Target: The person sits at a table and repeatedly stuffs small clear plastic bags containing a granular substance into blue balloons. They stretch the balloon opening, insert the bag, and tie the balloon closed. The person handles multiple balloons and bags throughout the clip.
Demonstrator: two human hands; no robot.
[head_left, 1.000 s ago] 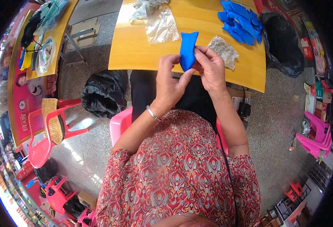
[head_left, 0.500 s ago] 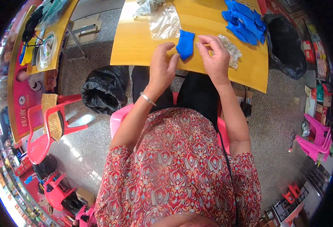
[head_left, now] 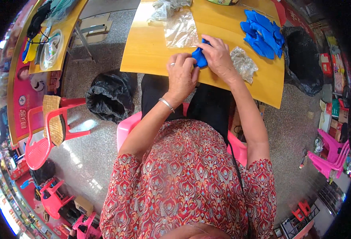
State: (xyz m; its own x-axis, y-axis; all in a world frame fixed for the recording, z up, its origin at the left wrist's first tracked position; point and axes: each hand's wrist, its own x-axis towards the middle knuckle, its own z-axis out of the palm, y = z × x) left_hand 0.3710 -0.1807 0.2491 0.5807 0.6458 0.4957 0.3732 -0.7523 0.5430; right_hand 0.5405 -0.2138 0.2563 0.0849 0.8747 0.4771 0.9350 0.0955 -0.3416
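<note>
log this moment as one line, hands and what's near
left hand: touching blue piece; right hand: pinching blue piece; under: yellow table; beside right hand: crumpled clear wrapper; far right: blue pile

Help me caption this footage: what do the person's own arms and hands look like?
The person wears elbow-length, red, ornately patterned fabric sleeves. The ungloved left hand has a thin silver-coloured ring and, at the wrist, a silver-coloured bangle. The right hand, also ungloved, shows no jewellery.
</note>
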